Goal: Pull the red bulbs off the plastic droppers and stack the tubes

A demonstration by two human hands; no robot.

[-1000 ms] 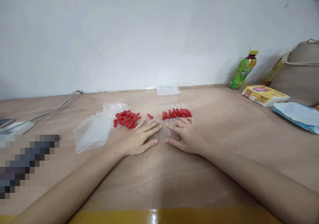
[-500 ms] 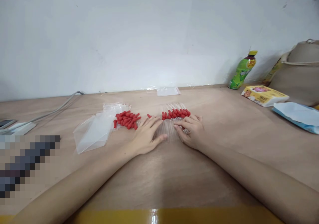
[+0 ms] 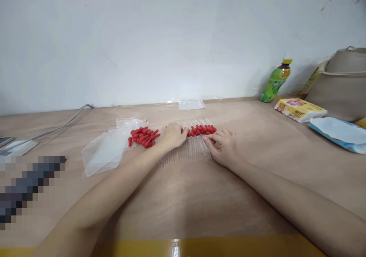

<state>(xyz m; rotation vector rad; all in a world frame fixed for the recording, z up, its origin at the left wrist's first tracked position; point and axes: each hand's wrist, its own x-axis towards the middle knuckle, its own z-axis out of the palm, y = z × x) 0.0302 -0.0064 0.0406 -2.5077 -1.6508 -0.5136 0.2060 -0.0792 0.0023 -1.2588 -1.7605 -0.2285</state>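
Observation:
Clear thin tubes lie side by side in a row on the brown table covering. Several red rubber bulbs form a line across the row, with more clear tubes stretching behind them. My left hand rests over the row's left part, fingers curled down and thumb side beside the leftmost bulb in the line; its fingertips are hidden. At the right end, my right hand has thumb and index finger pinched at a clear tube just below the bulbs. A pile of loose red rubber bulbs lies left of my left hand.
Clear plastic bags lie left of the bulb pile. A small white packet sits by the wall. To the right are a green bottle, a yellow tissue pack, a blue-and-white packet and a grey bag. A cable runs at left.
My left hand has moved up and away from me, its fingers going from spread to curled, uncovering the near tube ends. My right hand has shifted slightly at the row's right end.

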